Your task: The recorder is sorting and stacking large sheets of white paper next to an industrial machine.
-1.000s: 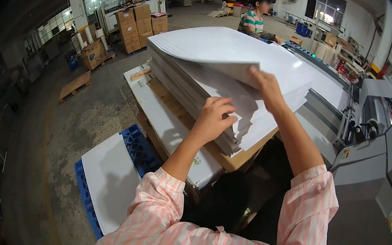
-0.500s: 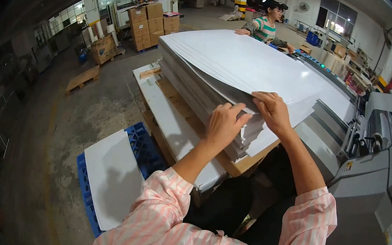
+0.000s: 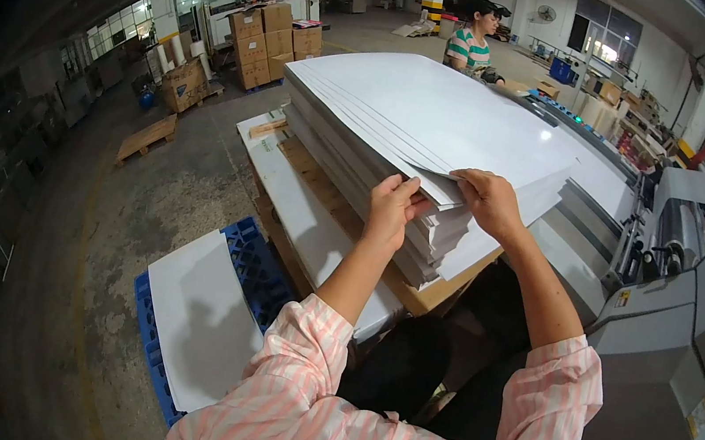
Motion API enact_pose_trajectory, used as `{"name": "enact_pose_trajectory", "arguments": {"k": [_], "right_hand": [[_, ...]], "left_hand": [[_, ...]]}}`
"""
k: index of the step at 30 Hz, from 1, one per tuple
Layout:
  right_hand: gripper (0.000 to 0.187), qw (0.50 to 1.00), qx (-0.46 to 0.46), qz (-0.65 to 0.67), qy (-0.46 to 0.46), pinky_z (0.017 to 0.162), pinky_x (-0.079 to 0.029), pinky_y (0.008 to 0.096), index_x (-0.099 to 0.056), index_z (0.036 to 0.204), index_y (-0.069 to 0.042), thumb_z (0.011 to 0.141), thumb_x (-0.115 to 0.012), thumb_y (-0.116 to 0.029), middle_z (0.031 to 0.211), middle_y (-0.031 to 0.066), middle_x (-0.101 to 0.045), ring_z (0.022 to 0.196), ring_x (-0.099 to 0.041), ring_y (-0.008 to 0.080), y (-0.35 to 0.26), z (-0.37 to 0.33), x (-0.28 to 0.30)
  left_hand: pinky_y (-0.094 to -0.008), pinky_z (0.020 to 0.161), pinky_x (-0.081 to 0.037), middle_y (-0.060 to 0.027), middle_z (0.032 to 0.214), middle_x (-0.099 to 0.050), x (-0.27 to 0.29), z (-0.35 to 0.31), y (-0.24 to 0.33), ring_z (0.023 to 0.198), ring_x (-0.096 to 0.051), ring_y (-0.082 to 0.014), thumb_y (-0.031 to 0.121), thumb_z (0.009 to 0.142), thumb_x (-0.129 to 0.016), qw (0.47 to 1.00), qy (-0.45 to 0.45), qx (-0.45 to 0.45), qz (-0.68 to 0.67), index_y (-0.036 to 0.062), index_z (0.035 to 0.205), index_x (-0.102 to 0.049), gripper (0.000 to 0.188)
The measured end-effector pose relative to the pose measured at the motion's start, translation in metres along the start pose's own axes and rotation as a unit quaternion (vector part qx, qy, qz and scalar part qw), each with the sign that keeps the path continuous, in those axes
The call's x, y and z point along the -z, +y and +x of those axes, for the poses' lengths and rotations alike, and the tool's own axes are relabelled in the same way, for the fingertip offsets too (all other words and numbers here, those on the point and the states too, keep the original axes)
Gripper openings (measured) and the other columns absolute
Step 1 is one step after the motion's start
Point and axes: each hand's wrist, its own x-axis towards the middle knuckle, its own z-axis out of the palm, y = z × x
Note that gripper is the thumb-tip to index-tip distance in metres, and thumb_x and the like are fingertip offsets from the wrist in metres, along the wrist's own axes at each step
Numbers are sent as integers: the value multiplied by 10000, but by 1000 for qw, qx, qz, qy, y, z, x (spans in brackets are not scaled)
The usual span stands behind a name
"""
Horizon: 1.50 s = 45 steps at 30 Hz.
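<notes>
Right now both my arms reach forward, elbows bent, to the near corner of the paper stack (image 3: 418, 131), which sits on a wooden board (image 3: 436, 295) beside the machine (image 3: 673, 289). My left hand (image 3: 389, 210) pinches the stack's edge, fingers curled around several sheets. My right hand (image 3: 487, 202) presses flat there, fingertips tucked under the top sheets.

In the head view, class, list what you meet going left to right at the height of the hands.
Wooden pallet → left hand → right hand → grey machine.
</notes>
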Motion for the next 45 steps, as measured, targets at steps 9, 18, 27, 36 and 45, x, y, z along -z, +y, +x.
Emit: {"name": "enact_pose_trajectory", "arguments": {"k": [9, 18, 27, 36, 45], "right_hand": [[292, 990, -121, 40, -62, 618, -489, 351, -704, 819, -62, 770, -597, -329, 713, 146, -656, 655, -627, 286, -30, 9, 4], [280, 987, -145, 27, -61, 568, -495, 353, -702, 733, -44, 721, -614, -310, 659, 130, -653, 588, -627, 285, -23, 27, 5], [125, 935, 256, -218, 112, 649, -471, 332, -600, 790, -88, 722, -659, -175, 820, 29, -588, 744, -563, 209, -8, 12, 7], [226, 979, 161, -107, 66, 804, -419, 370, -641, 990, -95, 766, -616, -111, 1027, 56, -612, 973, -525, 260, -13, -11, -6], [253, 994, 67, -6, 81, 876, -427, 377, -644, 1019, -50, 772, -638, -105, 1116, 159, -579, 1073, -503, 306, -14, 1, 0]], "left_hand": [[-299, 681, -536, -62, 896, -554, 2, -3, -4, 795, -584, -153, 183, 883, -583, 998, 25, -17, 54, 11, 941, -512, 194], [-319, 641, -538, -101, 961, -517, -19, -8, -14, 744, -562, -157, 212, 858, -629, 986, 111, -89, 90, -10, 1202, -305, 523], [-240, 551, -390, 31, 654, -519, 4, 10, -26, 608, -454, -66, 235, 894, -543, 951, 24, -105, 290, 51, 675, -587, 289], [-260, 618, -383, -16, 724, -486, 2, -1, -29, 684, -468, -105, 214, 867, -539, 943, 69, -145, 292, -7, 699, -538, 277], [-243, 568, -394, 13, 680, -548, -5, -11, -17, 627, -488, -76, 235, 881, -548, 965, 17, -76, 251, 2, 721, -611, 289]]}}
